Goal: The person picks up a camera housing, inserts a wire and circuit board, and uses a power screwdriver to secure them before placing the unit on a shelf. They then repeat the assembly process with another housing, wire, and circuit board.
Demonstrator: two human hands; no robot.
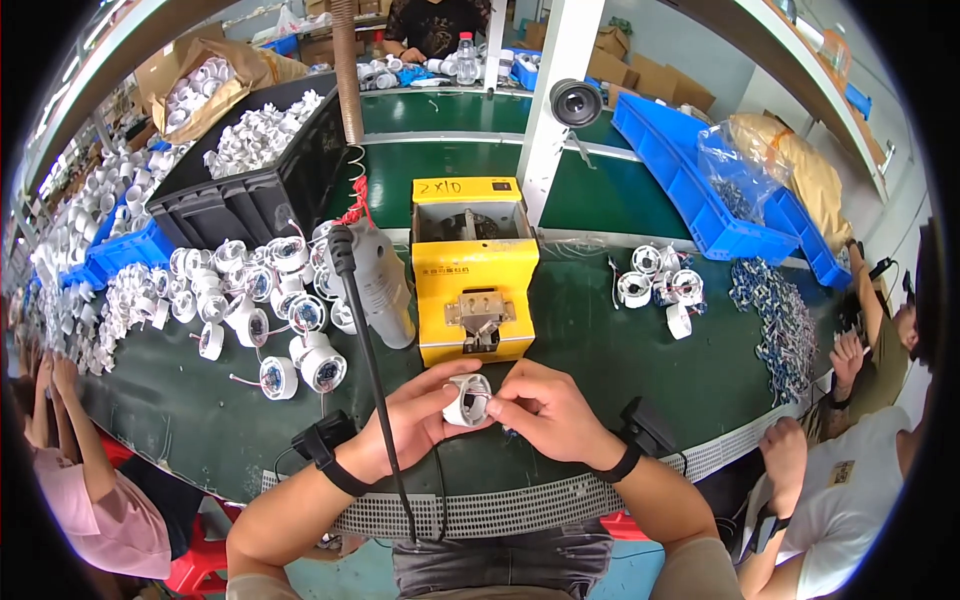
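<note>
My left hand [418,408] holds a round white plastic housing [452,412] between thumb and fingers, its open side turned toward my right hand. Inside it thin wires and a dark part show. At the rim, the thumb and fingertips of my right hand [552,412] pinch thin wires [481,393]; a small bluish bit peeks out below these fingers. Just beyond both hands stands a yellow bench machine [475,262] with a metal fixture [480,312] on its front.
Several wired white housings [277,378] lie at left, a smaller group [680,288] at right. A grey power tool [378,285] with a black cable stands beside the machine. Small wired parts [775,325] are heaped at right, near blue bins [680,190]. A black crate [240,200] holds white fittings. People sit on both sides.
</note>
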